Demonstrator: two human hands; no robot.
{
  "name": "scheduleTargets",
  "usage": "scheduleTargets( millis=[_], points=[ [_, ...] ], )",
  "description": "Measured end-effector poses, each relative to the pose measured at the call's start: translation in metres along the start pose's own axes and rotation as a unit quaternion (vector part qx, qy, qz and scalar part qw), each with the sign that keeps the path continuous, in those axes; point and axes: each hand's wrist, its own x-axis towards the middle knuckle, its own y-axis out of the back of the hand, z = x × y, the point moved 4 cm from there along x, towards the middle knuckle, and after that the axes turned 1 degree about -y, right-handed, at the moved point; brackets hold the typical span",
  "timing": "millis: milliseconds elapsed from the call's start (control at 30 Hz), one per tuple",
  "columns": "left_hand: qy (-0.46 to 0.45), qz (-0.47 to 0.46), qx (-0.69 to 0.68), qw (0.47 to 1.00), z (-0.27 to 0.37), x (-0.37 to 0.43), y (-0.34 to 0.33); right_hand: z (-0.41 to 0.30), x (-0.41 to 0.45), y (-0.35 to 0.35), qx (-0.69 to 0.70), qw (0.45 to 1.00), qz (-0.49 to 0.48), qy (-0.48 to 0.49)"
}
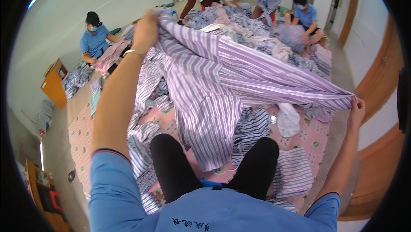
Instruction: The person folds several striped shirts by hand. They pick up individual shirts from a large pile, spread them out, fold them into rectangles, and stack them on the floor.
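A purple-and-white striped shirt [205, 110] hangs spread out in front of me, between my raised hands. My left hand [146, 29] grips its upper left end. Far out to the right, my right hand [358, 108] pinches the end of a stretched sleeve [273, 78]. The shirt's body, with a patch pocket, drops down between my knees. Beneath it lies a navy-and-white striped garment [252, 129]. A folded striped garment [295, 171] rests to the right of my right thigh, and more striped clothes [139, 155] lie beside my left leg.
A large heap of garments [224, 20] spreads ahead on a pink patterned floor sheet [311, 139]. A white cloth [288, 119] lies near my right knee. Several people in the background handle clothes. Wooden furniture [54, 82] stands at left; a wooden door [375, 180] is at right.
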Motion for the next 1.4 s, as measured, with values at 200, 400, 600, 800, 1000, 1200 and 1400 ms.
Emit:
scheduleTargets(
  millis=[200, 400, 600, 800, 1000, 1200, 1400],
  points=[
    [-0.198, -0.065, 0.049, 0.977, 0.104, 0.065, -0.024, -0.068, 0.013, 0.063, -0.130, 0.984, 0.111, 0.039],
    [-0.291, -0.093, 0.040, 0.951, 0.141, 0.075, -0.011, -0.112, -0.009, 0.193, -0.048, 0.995, 0.084, 0.028],
    [-0.213, -0.203, 0.051, 0.954, 0.068, -0.024, 0.036, -0.231, -0.149, 0.229, 0.054, 0.990, -0.037, 0.125],
    [0.059, -0.425, 0.036, 0.903, -0.101, -0.227, 0.071, -0.333, -0.253, 0.101, 0.303, 0.875, -0.350, 0.145],
    [0.008, -0.514, -0.471, 0.717, 0.142, -0.234, 0.021, -0.313, -0.208, -0.085, 0.412, 0.806, -0.421, 0.061],
    [0.070, -0.455, -0.588, 0.665, 0.270, -0.170, 0.079, -0.329, -0.149, -0.248, 0.278, 0.831, -0.482, 0.020],
    [0.140, -0.135, -0.706, 0.681, 0.149, -0.098, 0.159, -0.066, -0.257, -0.248, -0.059, 0.753, -0.654, -0.030]
  ],
)
